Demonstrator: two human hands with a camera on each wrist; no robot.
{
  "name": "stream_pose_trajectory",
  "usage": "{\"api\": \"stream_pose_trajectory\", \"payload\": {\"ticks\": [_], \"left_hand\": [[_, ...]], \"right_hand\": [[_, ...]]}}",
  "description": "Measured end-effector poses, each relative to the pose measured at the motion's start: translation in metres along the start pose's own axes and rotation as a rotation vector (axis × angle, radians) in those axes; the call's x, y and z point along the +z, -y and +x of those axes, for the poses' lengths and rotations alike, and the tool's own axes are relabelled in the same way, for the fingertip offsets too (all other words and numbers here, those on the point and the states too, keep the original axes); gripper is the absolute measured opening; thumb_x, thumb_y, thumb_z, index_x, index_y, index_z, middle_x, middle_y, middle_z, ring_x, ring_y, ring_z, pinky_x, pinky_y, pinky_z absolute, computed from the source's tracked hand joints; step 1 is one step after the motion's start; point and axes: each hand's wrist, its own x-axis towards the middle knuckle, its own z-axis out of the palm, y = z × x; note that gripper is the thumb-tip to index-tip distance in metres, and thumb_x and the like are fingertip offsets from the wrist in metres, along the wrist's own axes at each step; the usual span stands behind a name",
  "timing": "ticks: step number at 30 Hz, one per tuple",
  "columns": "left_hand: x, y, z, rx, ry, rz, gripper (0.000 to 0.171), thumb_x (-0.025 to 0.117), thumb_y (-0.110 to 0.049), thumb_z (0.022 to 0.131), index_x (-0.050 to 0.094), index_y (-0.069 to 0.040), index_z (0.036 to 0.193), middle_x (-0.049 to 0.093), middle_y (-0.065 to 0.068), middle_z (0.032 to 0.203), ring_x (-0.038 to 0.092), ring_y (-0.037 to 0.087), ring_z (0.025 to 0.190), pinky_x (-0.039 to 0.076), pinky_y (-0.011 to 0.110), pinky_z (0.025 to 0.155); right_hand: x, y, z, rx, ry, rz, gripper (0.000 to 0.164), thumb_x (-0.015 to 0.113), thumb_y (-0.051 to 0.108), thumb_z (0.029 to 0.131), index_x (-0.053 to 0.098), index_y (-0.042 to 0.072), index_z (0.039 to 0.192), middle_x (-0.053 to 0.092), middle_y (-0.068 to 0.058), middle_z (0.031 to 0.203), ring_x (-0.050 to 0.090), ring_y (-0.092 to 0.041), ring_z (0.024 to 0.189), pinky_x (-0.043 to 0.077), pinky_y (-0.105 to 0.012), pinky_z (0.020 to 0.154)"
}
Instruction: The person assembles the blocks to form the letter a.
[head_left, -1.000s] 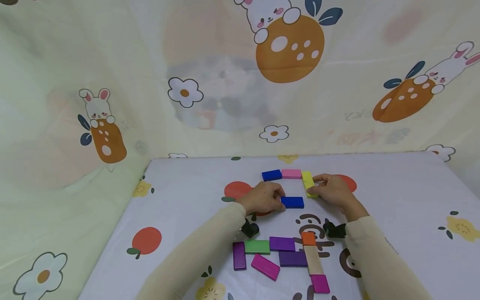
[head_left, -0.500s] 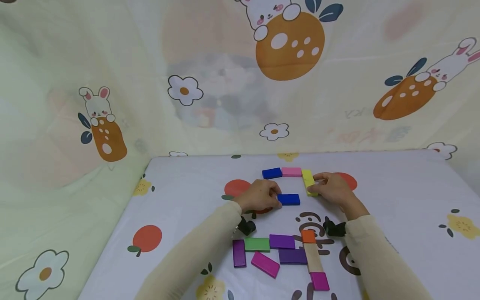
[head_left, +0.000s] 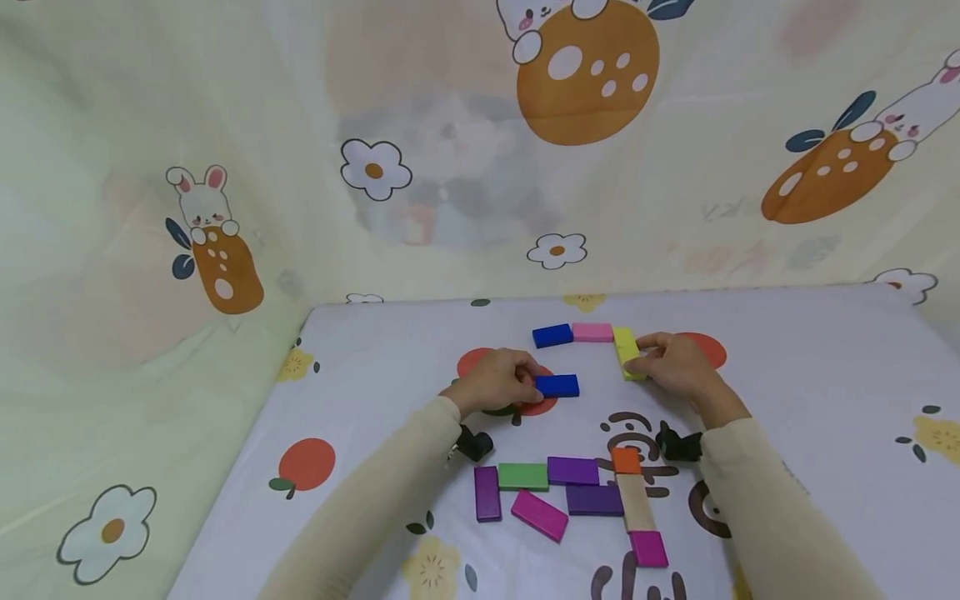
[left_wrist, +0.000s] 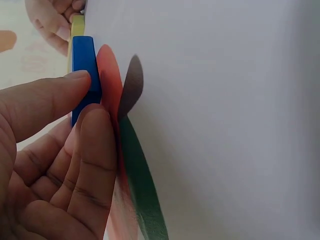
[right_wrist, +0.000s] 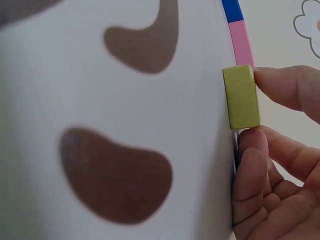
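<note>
My left hand [head_left: 495,379] pinches the left end of a blue block [head_left: 558,386] between thumb and fingers; in the left wrist view, the far part of that blue block [left_wrist: 84,50] sticks out past the thumb. My right hand [head_left: 681,367] holds a yellow block [head_left: 627,354] at the right end of the back row. Seen from the right wrist, thumb and finger sit on opposite sides of the yellow block [right_wrist: 241,97]. The yellow block meets a pink block [head_left: 592,332], whose left end adjoins a second, slightly angled blue block [head_left: 552,336].
Nearer the body lies a group of blocks: dark purple [head_left: 487,494], green [head_left: 523,477], purple [head_left: 573,471], deep violet [head_left: 595,501], magenta [head_left: 540,516], orange [head_left: 626,460], beige [head_left: 635,502] and another magenta [head_left: 648,549]. A printed cloth [head_left: 390,350] covers the table; a patterned curtain [head_left: 450,275] rises behind.
My left hand has slid the blue block leftward, away from the yellow one. The right hand stays on the yellow block. The head view has shifted slightly.
</note>
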Motion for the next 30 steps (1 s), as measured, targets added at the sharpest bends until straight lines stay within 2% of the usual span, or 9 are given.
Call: {"api": "stream_pose_trajectory", "payload": {"ticks": [9, 10, 12, 14, 17, 20, 22, 26, 30], "left_hand": [[0.003, -0.004, -0.004, -0.006, -0.052, -0.008, 0.031, 0.081, -0.02, 0.093, 0.069, -0.011, 0.12, 0.065, -0.002, 0.088, 0.059, 0.014, 0.084, 0.049, 0.025, 0.068], [0.004, -0.006, -0.007, 0.014, -0.062, 0.005, 0.031, 0.081, -0.02, 0.093, 0.069, -0.011, 0.121, 0.064, -0.002, 0.088, 0.059, 0.013, 0.083, 0.048, 0.025, 0.067], [0.005, -0.012, -0.015, 0.101, -0.064, 0.072, 0.03, 0.081, -0.02, 0.093, 0.069, -0.01, 0.119, 0.065, -0.003, 0.09, 0.059, 0.012, 0.083, 0.049, 0.023, 0.068], [0.007, -0.02, -0.026, 0.206, -0.035, 0.167, 0.028, 0.082, -0.021, 0.093, 0.071, -0.01, 0.116, 0.065, -0.004, 0.092, 0.06, 0.009, 0.083, 0.05, 0.021, 0.07], [0.012, -0.029, -0.041, 0.331, 0.079, 0.267, 0.027, 0.083, -0.023, 0.091, 0.074, -0.009, 0.113, 0.068, -0.004, 0.098, 0.061, 0.004, 0.086, 0.051, 0.017, 0.076], [0.021, -0.033, -0.05, 0.339, 0.196, 0.322, 0.03, 0.084, -0.026, 0.091, 0.074, -0.013, 0.115, 0.068, -0.006, 0.102, 0.06, 0.001, 0.088, 0.05, 0.015, 0.077], [0.027, -0.035, -0.053, 0.329, 0.247, 0.353, 0.03, 0.084, -0.027, 0.091, 0.074, -0.014, 0.116, 0.066, -0.007, 0.103, 0.059, 0.001, 0.09, 0.049, 0.015, 0.078], [0.039, -0.037, -0.051, 0.337, 0.29, 0.425, 0.028, 0.083, -0.026, 0.092, 0.074, -0.015, 0.116, 0.065, -0.009, 0.1, 0.058, 0.001, 0.089, 0.048, 0.015, 0.079], [0.042, -0.042, -0.052, 0.33, 0.302, 0.471, 0.024, 0.081, -0.024, 0.093, 0.075, -0.014, 0.114, 0.066, -0.008, 0.098, 0.057, 0.002, 0.088, 0.048, 0.015, 0.079]], "right_hand": [[-0.007, -0.003, -0.002, -0.013, -0.013, 0.003, 0.064, 0.073, 0.029, 0.095, 0.052, -0.005, 0.146, 0.061, -0.018, 0.11, 0.056, -0.03, 0.097, 0.046, -0.034, 0.076], [-0.008, -0.003, -0.002, -0.012, -0.012, 0.003, 0.065, 0.073, 0.029, 0.095, 0.052, -0.004, 0.146, 0.061, -0.019, 0.111, 0.056, -0.03, 0.098, 0.046, -0.034, 0.076], [-0.008, -0.003, -0.002, -0.014, -0.012, -0.002, 0.065, 0.073, 0.03, 0.095, 0.052, -0.004, 0.146, 0.061, -0.018, 0.111, 0.055, -0.03, 0.098, 0.045, -0.035, 0.076], [-0.009, -0.003, -0.003, -0.02, -0.014, -0.005, 0.065, 0.073, 0.031, 0.095, 0.051, -0.004, 0.147, 0.06, -0.018, 0.112, 0.055, -0.031, 0.098, 0.045, -0.035, 0.077], [-0.008, -0.003, -0.003, -0.029, -0.013, 0.002, 0.066, 0.072, 0.033, 0.096, 0.051, -0.003, 0.147, 0.06, -0.02, 0.115, 0.055, -0.032, 0.101, 0.045, -0.036, 0.078], [-0.007, -0.003, -0.004, -0.031, -0.007, 0.024, 0.068, 0.071, 0.034, 0.097, 0.049, -0.003, 0.149, 0.059, -0.022, 0.122, 0.054, -0.033, 0.105, 0.045, -0.036, 0.079], [-0.007, -0.004, -0.005, -0.03, -0.006, 0.03, 0.069, 0.071, 0.034, 0.097, 0.048, -0.003, 0.151, 0.058, -0.024, 0.125, 0.054, -0.034, 0.107, 0.046, -0.036, 0.08], [-0.006, -0.008, -0.01, -0.04, -0.018, 0.042, 0.07, 0.069, 0.036, 0.099, 0.046, -0.003, 0.152, 0.057, -0.023, 0.126, 0.052, -0.034, 0.109, 0.046, -0.034, 0.08], [-0.001, -0.014, -0.019, -0.077, -0.039, 0.064, 0.067, 0.069, 0.033, 0.099, 0.048, -0.004, 0.151, 0.058, -0.018, 0.112, 0.052, -0.03, 0.1, 0.047, -0.031, 0.075]]}}
